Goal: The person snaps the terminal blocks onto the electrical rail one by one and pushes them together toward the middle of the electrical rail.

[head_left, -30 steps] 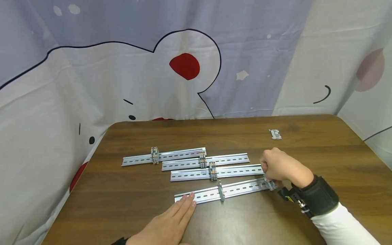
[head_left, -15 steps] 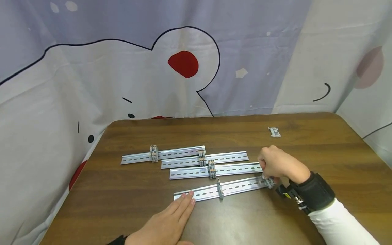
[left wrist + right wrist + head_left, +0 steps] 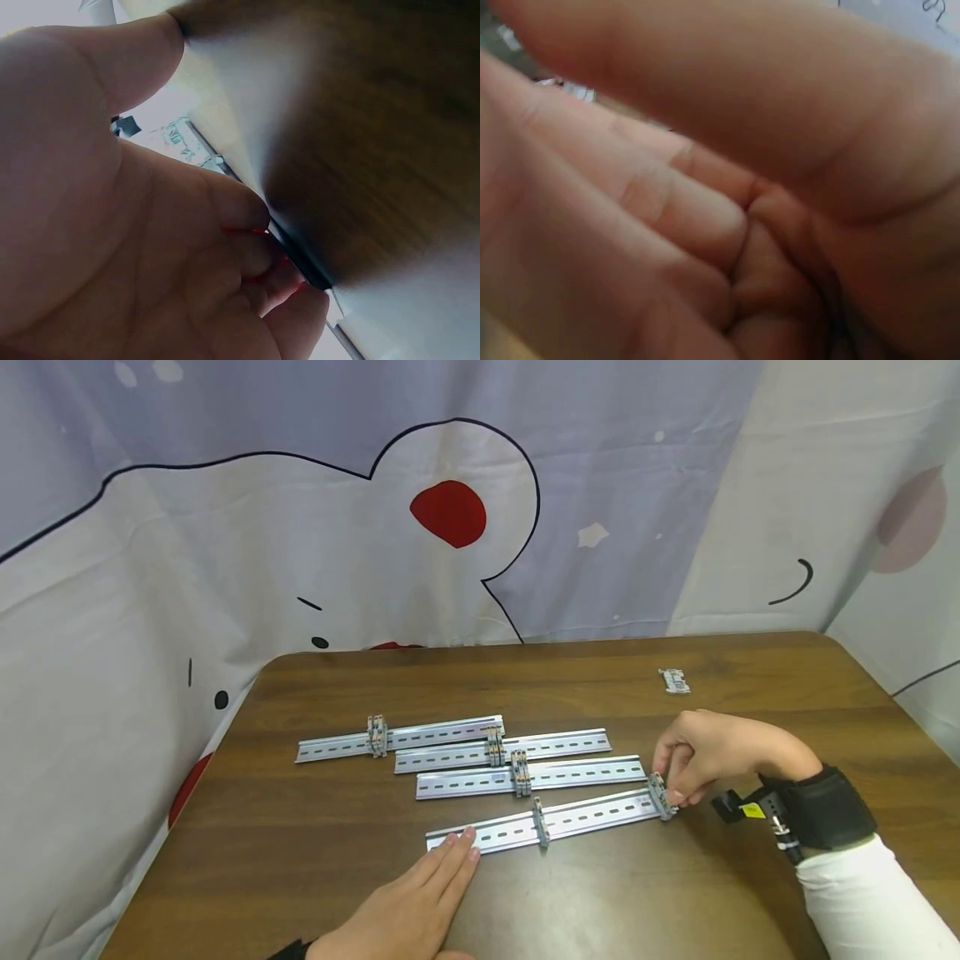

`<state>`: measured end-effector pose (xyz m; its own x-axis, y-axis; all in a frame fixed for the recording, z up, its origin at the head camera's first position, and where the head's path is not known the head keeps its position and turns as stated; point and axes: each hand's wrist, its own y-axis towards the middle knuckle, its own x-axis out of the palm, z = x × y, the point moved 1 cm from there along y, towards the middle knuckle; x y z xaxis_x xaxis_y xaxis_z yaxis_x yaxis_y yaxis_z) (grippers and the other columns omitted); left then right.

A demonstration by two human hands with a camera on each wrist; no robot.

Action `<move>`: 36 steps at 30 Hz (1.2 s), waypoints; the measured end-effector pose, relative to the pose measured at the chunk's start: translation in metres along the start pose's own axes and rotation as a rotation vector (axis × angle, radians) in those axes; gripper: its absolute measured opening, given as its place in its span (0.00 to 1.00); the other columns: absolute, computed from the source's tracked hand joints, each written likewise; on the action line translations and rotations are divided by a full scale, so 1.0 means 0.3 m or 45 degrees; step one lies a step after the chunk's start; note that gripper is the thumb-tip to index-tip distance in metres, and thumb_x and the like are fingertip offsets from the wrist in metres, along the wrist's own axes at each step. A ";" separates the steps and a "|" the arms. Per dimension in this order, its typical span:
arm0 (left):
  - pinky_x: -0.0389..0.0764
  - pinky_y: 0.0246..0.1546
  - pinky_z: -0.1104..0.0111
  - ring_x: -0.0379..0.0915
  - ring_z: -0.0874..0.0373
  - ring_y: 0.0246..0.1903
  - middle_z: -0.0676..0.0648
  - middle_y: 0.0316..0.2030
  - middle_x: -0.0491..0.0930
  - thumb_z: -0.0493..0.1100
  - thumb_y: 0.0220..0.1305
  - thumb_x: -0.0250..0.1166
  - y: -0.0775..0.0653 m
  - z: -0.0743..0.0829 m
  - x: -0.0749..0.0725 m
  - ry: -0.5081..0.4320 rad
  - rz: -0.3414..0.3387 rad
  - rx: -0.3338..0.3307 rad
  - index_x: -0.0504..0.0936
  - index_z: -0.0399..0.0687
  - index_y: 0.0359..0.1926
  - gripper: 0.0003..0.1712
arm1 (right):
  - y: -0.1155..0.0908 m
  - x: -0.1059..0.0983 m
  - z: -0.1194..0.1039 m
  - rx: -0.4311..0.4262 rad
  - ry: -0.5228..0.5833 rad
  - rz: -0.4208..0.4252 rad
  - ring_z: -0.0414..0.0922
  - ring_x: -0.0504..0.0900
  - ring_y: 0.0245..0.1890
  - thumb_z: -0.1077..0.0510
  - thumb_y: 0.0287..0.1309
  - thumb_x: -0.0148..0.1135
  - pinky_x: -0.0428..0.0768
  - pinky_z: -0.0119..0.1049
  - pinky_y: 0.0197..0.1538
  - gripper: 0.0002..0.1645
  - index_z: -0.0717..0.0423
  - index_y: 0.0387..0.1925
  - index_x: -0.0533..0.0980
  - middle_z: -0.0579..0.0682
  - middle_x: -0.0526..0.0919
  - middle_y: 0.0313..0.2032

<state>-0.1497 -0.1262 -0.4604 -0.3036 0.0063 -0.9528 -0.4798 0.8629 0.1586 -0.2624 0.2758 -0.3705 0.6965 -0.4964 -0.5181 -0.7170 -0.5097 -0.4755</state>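
A slotted metal DIN rail lies slightly slanted nearest the person. My left hand rests with straight fingers on its left end; in the left wrist view the palm and fingers fill much of the picture. At the rail's right end my right hand pinches a thin grey terminal block that stands across the rail, thumb and fingertips at its right side. Another thin terminal block stands across the same rail near its middle. Curled fingers fill the right wrist view and hide the block there.
Three more DIN rails lie behind: a near one, a middle one and a far left one, each carrying a small group of terminal blocks. A loose terminal block lies flat at the back right of the wooden table.
My right hand has turned and shifted right at the rail's end, so the terminal block there now shows more fully. The left hand stays on the rail.
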 end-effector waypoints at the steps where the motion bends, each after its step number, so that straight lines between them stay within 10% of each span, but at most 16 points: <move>1: 0.66 0.64 0.66 0.60 0.45 0.68 0.33 0.69 0.61 0.74 0.69 0.35 0.000 0.000 -0.001 -0.006 -0.001 0.000 0.66 0.33 0.67 0.51 | 0.003 -0.003 0.010 -0.014 0.038 -0.025 0.47 0.86 0.29 0.67 0.45 0.73 0.85 0.39 0.33 0.17 0.68 0.38 0.76 0.56 0.86 0.26; 16: 0.67 0.64 0.65 0.59 0.45 0.69 0.33 0.70 0.61 0.75 0.67 0.38 0.002 -0.001 -0.017 -0.064 -0.031 -0.027 0.65 0.32 0.68 0.52 | 0.041 0.007 0.066 -0.061 0.258 -0.113 0.53 0.86 0.32 0.69 0.48 0.71 0.85 0.47 0.39 0.21 0.72 0.42 0.71 0.62 0.85 0.29; 36: 0.67 0.65 0.65 0.58 0.46 0.69 0.33 0.70 0.59 0.75 0.67 0.38 0.002 0.002 -0.021 -0.113 -0.076 -0.044 0.63 0.32 0.69 0.53 | 0.099 0.122 -0.037 -0.133 0.287 -0.063 0.56 0.87 0.32 0.71 0.50 0.68 0.85 0.48 0.38 0.19 0.71 0.43 0.71 0.62 0.86 0.29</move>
<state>-0.1478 -0.1254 -0.4544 -0.2003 0.0017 -0.9797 -0.5232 0.8453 0.1085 -0.2580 0.2348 -0.3957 0.7278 -0.6073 -0.3188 -0.6832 -0.6013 -0.4143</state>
